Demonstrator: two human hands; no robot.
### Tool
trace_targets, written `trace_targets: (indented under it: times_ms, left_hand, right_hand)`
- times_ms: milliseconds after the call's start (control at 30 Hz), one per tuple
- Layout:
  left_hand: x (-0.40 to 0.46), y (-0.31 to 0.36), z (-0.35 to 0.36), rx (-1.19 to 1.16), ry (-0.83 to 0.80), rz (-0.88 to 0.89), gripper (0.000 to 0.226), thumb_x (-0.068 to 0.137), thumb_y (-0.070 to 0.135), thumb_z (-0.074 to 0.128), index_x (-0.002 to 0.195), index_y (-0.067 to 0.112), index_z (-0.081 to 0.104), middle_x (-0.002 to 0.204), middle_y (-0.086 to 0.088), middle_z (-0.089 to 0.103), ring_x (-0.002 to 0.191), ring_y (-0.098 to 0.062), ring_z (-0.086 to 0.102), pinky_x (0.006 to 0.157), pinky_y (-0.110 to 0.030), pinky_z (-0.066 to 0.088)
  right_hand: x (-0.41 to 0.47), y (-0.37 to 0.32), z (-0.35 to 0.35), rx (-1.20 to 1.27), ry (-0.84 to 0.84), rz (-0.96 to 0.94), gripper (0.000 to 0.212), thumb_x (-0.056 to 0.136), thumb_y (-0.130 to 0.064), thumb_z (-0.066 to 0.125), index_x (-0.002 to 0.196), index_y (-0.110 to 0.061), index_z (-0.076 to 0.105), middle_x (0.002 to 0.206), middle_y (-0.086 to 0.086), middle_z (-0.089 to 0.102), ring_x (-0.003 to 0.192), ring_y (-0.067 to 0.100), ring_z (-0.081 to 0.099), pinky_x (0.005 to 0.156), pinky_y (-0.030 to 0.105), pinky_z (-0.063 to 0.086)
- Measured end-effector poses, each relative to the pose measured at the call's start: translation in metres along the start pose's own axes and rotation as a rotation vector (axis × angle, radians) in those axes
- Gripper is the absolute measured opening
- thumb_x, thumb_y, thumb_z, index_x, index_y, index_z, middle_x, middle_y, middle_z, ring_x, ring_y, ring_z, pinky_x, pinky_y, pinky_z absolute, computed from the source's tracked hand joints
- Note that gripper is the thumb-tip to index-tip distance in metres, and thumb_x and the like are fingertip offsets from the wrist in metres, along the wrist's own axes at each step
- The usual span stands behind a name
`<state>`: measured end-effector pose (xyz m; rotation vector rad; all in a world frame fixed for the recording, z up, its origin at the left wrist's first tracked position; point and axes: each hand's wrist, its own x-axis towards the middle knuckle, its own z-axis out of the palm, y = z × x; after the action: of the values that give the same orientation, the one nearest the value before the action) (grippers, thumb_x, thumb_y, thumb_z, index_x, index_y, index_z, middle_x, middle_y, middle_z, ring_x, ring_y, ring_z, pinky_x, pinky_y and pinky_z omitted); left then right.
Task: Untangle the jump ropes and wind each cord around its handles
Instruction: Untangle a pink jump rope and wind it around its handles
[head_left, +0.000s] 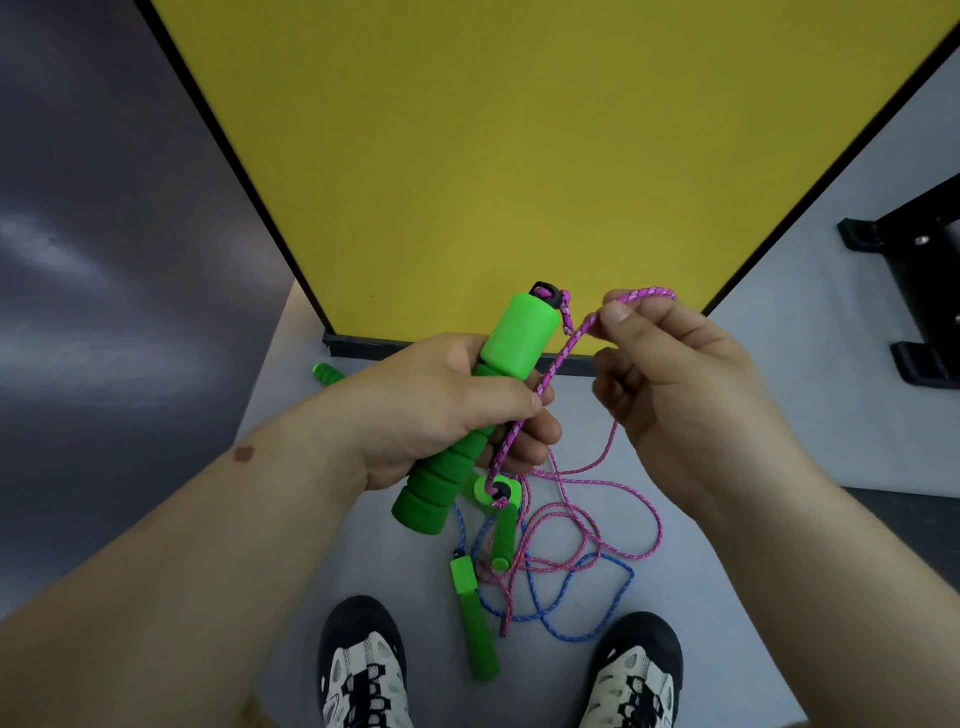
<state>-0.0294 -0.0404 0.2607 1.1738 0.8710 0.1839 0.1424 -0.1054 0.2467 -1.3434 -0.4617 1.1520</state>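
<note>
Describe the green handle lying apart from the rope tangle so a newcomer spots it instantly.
Start at the yellow panel and drop to its black base strip's left end. The ribbed green handle lies there on the floor, partly hidden behind the left hand, away from the tangle.

handle in left hand (447, 410): green handle (519, 335), matt foam, smooth top, ribbed grip | cap (546, 292): black hard plastic, slight sheen | pinched by right hand (685, 395): pink cord (550, 379), braided, speckled weave, matt | below the hands: blue cord (621, 597), same braid | beyond the hands: yellow panel (519, 156), smooth, matt
</note>
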Motion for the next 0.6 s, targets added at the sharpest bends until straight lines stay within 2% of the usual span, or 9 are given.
trace_targets:
  times_ms: [133,200,433,533,600]
  left_hand:
    - [0.0,0.001,0.001,-0.014,0.01,0.001,0.004,0.095,0.001,0.058,0.094,0.004,0.06,0.082,-0.013,0.073,0.067,-0.021,0.069,0.063,-0.031,0.057]
    - [-0.001,0.002,0.001,-0.014,0.001,-0.001,0.003,0.095,0.001,0.058,0.095,0.003,0.06,0.082,-0.013,0.073,0.067,-0.02,0.069,0.063,-0.03,0.057]
    - [-0.001,0.0,0.001,0.008,-0.024,-0.011,0.004,0.095,0.003,0.06,0.097,0.005,0.06,0.084,-0.013,0.074,0.073,-0.023,0.07,0.072,-0.037,0.059]
    - [-0.001,0.0,0.001,0.018,-0.015,-0.006,0.003,0.095,0.002,0.059,0.096,0.005,0.06,0.084,-0.013,0.074,0.072,-0.023,0.07,0.073,-0.038,0.059]
    - [-0.001,0.0,0.0,0.014,-0.013,-0.006,0.003,0.095,0.002,0.059,0.096,0.005,0.061,0.084,-0.013,0.074,0.072,-0.022,0.07,0.072,-0.037,0.059]
  right_hand:
    - [-0.004,0.002,0.003,-0.045,-0.148,0.106,0.008,0.08,-0.021,0.073,0.086,-0.016,0.071,0.082,0.006,0.065,0.062,0.011,0.055,0.061,0.026,0.045]
    - [-0.004,0.002,0.003,-0.07,-0.14,0.085,0.003,0.084,-0.018,0.072,0.083,-0.016,0.071,0.079,0.005,0.064,0.064,0.011,0.055,0.06,0.026,0.043]
    - [0.002,-0.007,-0.002,0.04,0.036,-0.012,0.007,0.091,-0.017,0.07,0.084,-0.019,0.071,0.084,0.0,0.07,0.062,0.01,0.054,0.062,0.024,0.047]
    - [0.003,-0.007,-0.004,0.052,0.02,0.032,0.004,0.09,-0.021,0.071,0.087,-0.019,0.069,0.085,-0.001,0.07,0.061,0.009,0.054,0.061,0.024,0.047]
    - [0.001,-0.004,-0.003,0.036,-0.059,0.093,0.004,0.088,-0.022,0.071,0.089,-0.019,0.069,0.081,-0.002,0.068,0.06,0.008,0.054,0.061,0.024,0.046]
